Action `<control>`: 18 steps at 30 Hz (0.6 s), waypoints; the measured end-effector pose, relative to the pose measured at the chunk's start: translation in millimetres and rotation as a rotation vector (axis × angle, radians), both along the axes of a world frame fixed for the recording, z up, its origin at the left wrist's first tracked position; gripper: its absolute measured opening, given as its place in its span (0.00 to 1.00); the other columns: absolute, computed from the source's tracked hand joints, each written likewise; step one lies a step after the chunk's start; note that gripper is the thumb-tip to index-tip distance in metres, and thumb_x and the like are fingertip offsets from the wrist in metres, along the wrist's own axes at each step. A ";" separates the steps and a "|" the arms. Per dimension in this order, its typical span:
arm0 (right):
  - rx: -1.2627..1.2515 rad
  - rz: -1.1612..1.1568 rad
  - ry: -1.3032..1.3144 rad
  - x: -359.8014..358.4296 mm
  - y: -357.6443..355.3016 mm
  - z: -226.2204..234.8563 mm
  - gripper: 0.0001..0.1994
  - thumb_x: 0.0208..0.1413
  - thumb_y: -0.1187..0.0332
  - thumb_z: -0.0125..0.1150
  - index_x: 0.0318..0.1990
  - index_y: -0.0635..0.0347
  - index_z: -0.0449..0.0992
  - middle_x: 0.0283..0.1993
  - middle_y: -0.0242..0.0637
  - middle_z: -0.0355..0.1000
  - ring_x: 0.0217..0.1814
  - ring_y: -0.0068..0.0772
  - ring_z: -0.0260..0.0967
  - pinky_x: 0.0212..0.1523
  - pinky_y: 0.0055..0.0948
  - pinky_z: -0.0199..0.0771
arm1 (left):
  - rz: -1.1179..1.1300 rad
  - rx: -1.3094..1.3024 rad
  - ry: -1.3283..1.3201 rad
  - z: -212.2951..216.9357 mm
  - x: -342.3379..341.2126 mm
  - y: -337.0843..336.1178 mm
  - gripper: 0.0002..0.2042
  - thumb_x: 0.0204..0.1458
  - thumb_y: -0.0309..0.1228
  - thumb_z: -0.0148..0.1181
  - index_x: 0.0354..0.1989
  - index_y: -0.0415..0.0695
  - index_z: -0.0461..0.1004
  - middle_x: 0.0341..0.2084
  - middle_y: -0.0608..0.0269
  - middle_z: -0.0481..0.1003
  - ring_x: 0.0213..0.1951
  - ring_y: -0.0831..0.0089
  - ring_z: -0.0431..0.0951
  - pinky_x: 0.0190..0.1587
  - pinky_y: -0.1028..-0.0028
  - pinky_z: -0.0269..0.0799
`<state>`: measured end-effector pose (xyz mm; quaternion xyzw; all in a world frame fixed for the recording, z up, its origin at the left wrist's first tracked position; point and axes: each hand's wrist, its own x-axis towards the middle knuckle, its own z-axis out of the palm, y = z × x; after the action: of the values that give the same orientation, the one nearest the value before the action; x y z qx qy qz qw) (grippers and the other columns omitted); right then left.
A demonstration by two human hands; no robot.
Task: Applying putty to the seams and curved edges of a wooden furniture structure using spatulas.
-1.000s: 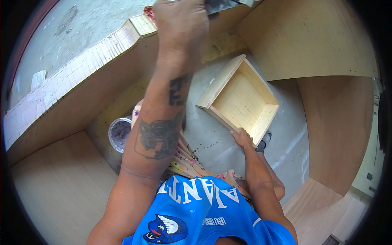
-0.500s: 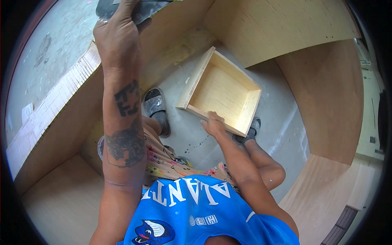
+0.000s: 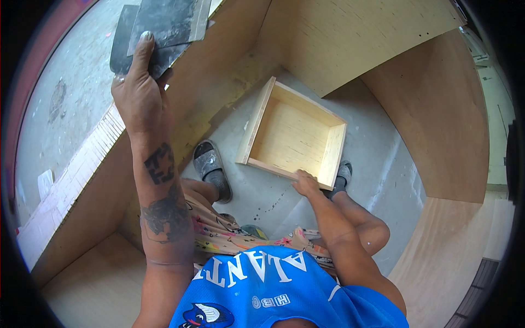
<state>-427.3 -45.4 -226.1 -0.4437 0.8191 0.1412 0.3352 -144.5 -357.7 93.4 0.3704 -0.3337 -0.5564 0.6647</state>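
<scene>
Floor: grey, concrete-looking floor [image 3: 377,161], scuffed w/ pale smears & dark spots; prob. hard, maybe dusty.
Panels: yellowish, flat plywood panel [image 3: 350,41] up top, fine dark grain flecks; reddish-brown, smoother-looking wood panel [image 3: 437,117] on your R. Both look stiff.
Drawer: pale wooden, open-topped rectangular box [image 3: 298,131], betw. your feet, just ahead of your R foot; can't tell if it's flat on the floor or a bit raised. L wall runs slightly past the near corner; grain streaks inside, walls thin vs. the width.
Drawer handling: prob. light-to-mod. & rigid, w/ dry wood giving decent grip; raw edges may splinter. Best hold: mid-wall on opp. sides, or the near rim if you're only steadying it.
Plates: dark grey, flat, overlapping rectangular plates [image 3: 164,24], w/ whitish smears, up at top L, well apart from the box. Prob. light, thin, a bit springy; smeared faces could slip, so pinch well in from the edges.
L hand: your left hand [image 3: 142,87] is closed on the plates, thumb pressed on top.
R hand: your right hand [image 3: 306,183] touches the box's near rim, toward its R corner; can't tell if pinching or just resting.
</scene>
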 end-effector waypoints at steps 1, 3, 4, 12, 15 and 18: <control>0.062 -0.001 0.022 -4.7 2.6 6.6 0.29 0.53 0.54 0.60 0.60 0.56 0.66 0.64 0.43 0.65 0.66 0.44 0.61 0.65 0.42 0.60 | 0.014 -0.015 -0.004 2.3 3.7 -1.0 0.11 0.57 0.29 0.61 0.43 0.33 0.76 0.36 0.59 0.79 0.33 0.77 0.80 0.29 0.78 0.76; 0.078 -0.030 0.050 -18.9 17.0 13.0 0.27 0.53 0.55 0.60 0.59 0.56 0.67 0.62 0.44 0.66 0.65 0.45 0.63 0.64 0.44 0.60 | 0.011 -0.032 -0.007 -2.7 4.2 -4.2 0.11 0.57 0.29 0.61 0.42 0.33 0.76 0.35 0.58 0.79 0.32 0.76 0.81 0.29 0.78 0.76; 0.099 -0.059 0.082 -23.0 22.5 14.3 0.26 0.52 0.55 0.60 0.57 0.56 0.67 0.61 0.44 0.67 0.63 0.46 0.64 0.62 0.46 0.61 | 0.009 -0.043 -0.007 -4.7 2.3 -5.1 0.10 0.57 0.28 0.62 0.41 0.32 0.76 0.35 0.58 0.79 0.31 0.75 0.81 0.28 0.78 0.76; -0.055 -0.025 0.096 -21.4 10.9 -8.5 0.20 0.55 0.61 0.56 0.54 0.58 0.69 0.57 0.48 0.68 0.60 0.50 0.66 0.58 0.54 0.63 | -0.004 -0.015 -0.097 -5.4 -15.4 -10.6 0.10 0.56 0.30 0.62 0.42 0.37 0.76 0.33 0.64 0.78 0.31 0.77 0.79 0.29 0.78 0.75; -0.190 -0.021 0.045 -12.9 11.4 -32.4 0.21 0.53 0.59 0.58 0.52 0.57 0.71 0.54 0.48 0.70 0.58 0.51 0.67 0.58 0.54 0.64 | -0.023 0.000 -0.216 -7.2 -20.0 -6.1 0.11 0.58 0.31 0.61 0.46 0.39 0.74 0.36 0.67 0.78 0.34 0.79 0.78 0.31 0.78 0.73; -0.220 -0.055 0.062 -3.9 19.2 -29.6 0.20 0.52 0.52 0.60 0.49 0.52 0.72 0.51 0.43 0.71 0.57 0.50 0.67 0.57 0.53 0.62 | -0.054 -0.055 -0.212 -21.4 -31.1 -2.1 0.11 0.58 0.32 0.60 0.46 0.41 0.74 0.34 0.69 0.77 0.33 0.82 0.76 0.29 0.79 0.69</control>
<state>-431.3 -26.1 -255.7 -0.4503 0.8516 0.0548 0.2628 -175.6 -359.7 71.9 0.3999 -0.4270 -0.5223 0.6204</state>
